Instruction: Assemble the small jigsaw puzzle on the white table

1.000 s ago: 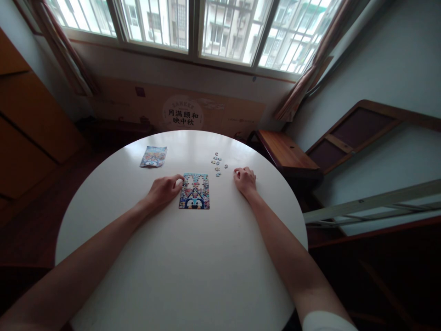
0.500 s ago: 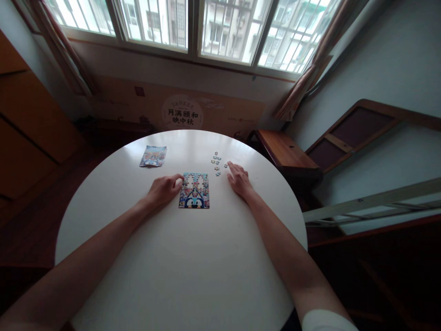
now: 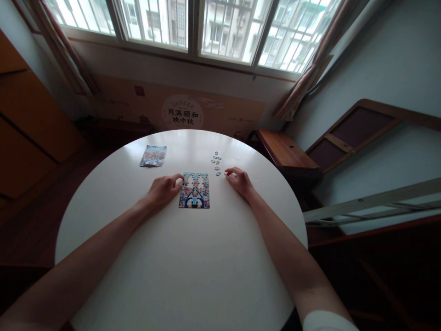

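A colourful jigsaw puzzle (image 3: 195, 202) lies flat on the white round table, with white gaps in its upper part and a blue dog-like face at the bottom. My left hand (image 3: 164, 189) is closed at the puzzle's upper left edge, its thumb and finger touching it. To the right of the puzzle, my right hand (image 3: 240, 183) pinches a small puzzle piece (image 3: 225, 173) at its fingertips; most of that piece is hidden. Several loose puzzle pieces (image 3: 216, 161) lie in a loose column just beyond and left of my right hand.
A crumpled printed sheet or packet (image 3: 153, 156) lies at the table's far left. The round white table (image 3: 186, 271) fills the middle. A wooden side table (image 3: 284, 149) stands beyond its right edge, and a window (image 3: 225, 30) is behind.
My right hand has drawn back slightly and its fingers have closed. The separate puzzle piece by its fingertips has left its spot and is now pinched. My left hand stays put.
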The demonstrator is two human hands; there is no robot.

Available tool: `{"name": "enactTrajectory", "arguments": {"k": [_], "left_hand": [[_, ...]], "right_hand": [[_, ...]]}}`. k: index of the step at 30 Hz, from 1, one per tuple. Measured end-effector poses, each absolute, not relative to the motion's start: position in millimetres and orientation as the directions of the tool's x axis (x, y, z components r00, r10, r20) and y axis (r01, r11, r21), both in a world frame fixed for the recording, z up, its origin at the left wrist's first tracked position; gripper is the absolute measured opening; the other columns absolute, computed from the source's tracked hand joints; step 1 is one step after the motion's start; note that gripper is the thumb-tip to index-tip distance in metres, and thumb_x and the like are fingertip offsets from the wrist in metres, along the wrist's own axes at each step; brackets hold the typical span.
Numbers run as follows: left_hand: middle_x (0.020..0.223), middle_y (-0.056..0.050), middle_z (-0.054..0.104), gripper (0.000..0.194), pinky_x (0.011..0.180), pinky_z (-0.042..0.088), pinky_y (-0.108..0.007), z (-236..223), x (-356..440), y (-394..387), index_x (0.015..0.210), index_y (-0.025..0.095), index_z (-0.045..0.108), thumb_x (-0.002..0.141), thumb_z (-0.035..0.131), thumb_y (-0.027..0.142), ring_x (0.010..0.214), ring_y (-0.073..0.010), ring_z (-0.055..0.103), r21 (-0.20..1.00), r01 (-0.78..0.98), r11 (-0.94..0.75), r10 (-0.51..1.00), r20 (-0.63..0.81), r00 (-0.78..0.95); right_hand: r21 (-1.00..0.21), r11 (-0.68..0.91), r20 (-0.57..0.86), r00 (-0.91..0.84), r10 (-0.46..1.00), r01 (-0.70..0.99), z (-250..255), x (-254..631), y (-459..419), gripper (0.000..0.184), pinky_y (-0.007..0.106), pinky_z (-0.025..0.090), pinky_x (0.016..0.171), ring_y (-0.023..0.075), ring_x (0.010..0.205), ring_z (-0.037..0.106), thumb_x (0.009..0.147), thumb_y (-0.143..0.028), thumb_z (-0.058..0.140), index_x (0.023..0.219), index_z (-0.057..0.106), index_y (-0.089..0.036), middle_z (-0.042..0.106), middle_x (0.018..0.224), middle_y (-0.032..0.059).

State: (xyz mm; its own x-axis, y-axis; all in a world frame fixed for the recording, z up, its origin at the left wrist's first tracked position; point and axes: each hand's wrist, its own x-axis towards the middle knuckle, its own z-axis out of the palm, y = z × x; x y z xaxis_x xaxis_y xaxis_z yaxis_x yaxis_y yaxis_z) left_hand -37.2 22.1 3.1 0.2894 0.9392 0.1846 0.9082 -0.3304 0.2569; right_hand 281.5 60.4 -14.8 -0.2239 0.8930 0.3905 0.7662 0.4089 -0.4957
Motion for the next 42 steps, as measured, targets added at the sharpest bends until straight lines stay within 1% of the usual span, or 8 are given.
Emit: {"name": "enactTrajectory", "arguments": {"k": [4, 7, 11, 21, 26, 32, 37, 42], "left_hand": [[0.078, -0.002, 0.071, 0.037, 0.062, 0.039, -0.024, 4, -37, 21, 0.114, 0.026, 0.065, 0.091, 0.041, 0.041, 0.067, -0.0171, 0.063, 0.257, 0.908, -0.331, 0.939, 0.183, 0.291], [0.077, -0.001, 0.070, 0.036, 0.061, 0.038, -0.024, 3, -37, 22, 0.114, 0.026, 0.065, 0.091, 0.041, 0.040, 0.065, -0.0169, 0.062, 0.256, 0.908, -0.332, 0.939, 0.186, 0.291], [0.074, -0.001, 0.068, 0.036, 0.060, 0.036, -0.025, 1, -38, 24, 0.113, 0.027, 0.065, 0.091, 0.040, 0.040, 0.064, -0.0169, 0.062, 0.250, 0.909, -0.334, 0.937, 0.196, 0.290], [0.075, -0.001, 0.069, 0.036, 0.060, 0.037, -0.024, 3, -37, 23, 0.113, 0.026, 0.066, 0.091, 0.041, 0.040, 0.065, -0.0168, 0.062, 0.248, 0.913, -0.324, 0.941, 0.187, 0.283], [0.074, 0.000, 0.069, 0.036, 0.059, 0.036, -0.025, 1, -38, 24, 0.113, 0.027, 0.066, 0.091, 0.040, 0.040, 0.065, -0.0169, 0.062, 0.238, 0.909, -0.342, 0.933, 0.203, 0.298], [0.074, 0.000, 0.069, 0.035, 0.059, 0.037, -0.025, 1, -38, 23, 0.112, 0.027, 0.066, 0.091, 0.041, 0.040, 0.065, -0.0168, 0.063, 0.238, 0.910, -0.340, 0.933, 0.203, 0.296], [0.077, -0.001, 0.070, 0.036, 0.062, 0.039, -0.026, 0, -37, 23, 0.114, 0.028, 0.066, 0.091, 0.041, 0.039, 0.068, -0.0185, 0.065, 0.231, 0.913, -0.337, 0.934, 0.206, 0.293], [0.077, -0.001, 0.071, 0.036, 0.062, 0.040, -0.025, 3, -36, 23, 0.114, 0.027, 0.066, 0.091, 0.041, 0.039, 0.070, -0.0189, 0.066, 0.230, 0.917, -0.327, 0.938, 0.197, 0.285]], "right_hand": [[-0.433, 0.360, 0.424, -0.166, 0.890, 0.826, -16, 281, 60, 0.024, 0.037, 0.043, 0.092, 0.0215, 0.098, 0.059, 0.081, -0.022, 0.058, 0.102, 0.070, -0.022, 0.069, 0.096, 0.0051], [-0.402, 0.251, 0.431, -0.060, 0.900, 0.881, -16, 279, 58, 0.024, 0.039, 0.040, 0.091, 0.0243, 0.099, 0.056, 0.079, -0.031, 0.064, 0.101, 0.071, -0.023, 0.067, 0.096, 0.0059], [-0.438, 0.132, 0.333, 0.024, 0.943, 0.890, -17, 279, 60, 0.018, 0.039, 0.038, 0.089, 0.0243, 0.095, 0.056, 0.078, -0.037, 0.064, 0.088, 0.074, -0.025, 0.067, 0.090, 0.0049], [-0.502, 0.158, 0.312, 0.008, 0.950, 0.851, -13, 281, 63, 0.014, 0.035, 0.043, 0.089, 0.0191, 0.086, 0.061, 0.075, -0.028, 0.065, 0.083, 0.077, -0.027, 0.068, 0.091, 0.0023], [-0.605, 0.132, 0.259, 0.037, 0.965, 0.785, -15, 285, 65, 0.012, 0.033, 0.047, 0.081, 0.0168, 0.077, 0.063, 0.071, -0.027, 0.068, 0.081, 0.074, -0.023, 0.070, 0.084, 0.0008], [-0.783, 0.330, 0.369, -0.033, 0.929, 0.528, -9, 261, 60, 0.011, 0.032, 0.049, 0.076, 0.0167, 0.075, 0.063, 0.075, -0.027, 0.064, 0.079, 0.070, -0.019, 0.072, 0.082, 0.0033], [-0.713, 0.496, 0.474, -0.181, 0.862, 0.496, -1, 212, 42, 0.007, 0.034, 0.047, 0.083, 0.0181, 0.082, 0.062, 0.078, -0.023, 0.065, 0.078, 0.072, -0.023, 0.073, 0.083, 0.0018], [-0.672, 0.490, 0.441, -0.232, 0.867, 0.555, -12, 194, 34, 0.014, 0.035, 0.044, 0.087, 0.0196, 0.085, 0.061, 0.077, -0.015, 0.064, 0.077, 0.074, -0.024, 0.074, 0.082, 0.0011]]}}
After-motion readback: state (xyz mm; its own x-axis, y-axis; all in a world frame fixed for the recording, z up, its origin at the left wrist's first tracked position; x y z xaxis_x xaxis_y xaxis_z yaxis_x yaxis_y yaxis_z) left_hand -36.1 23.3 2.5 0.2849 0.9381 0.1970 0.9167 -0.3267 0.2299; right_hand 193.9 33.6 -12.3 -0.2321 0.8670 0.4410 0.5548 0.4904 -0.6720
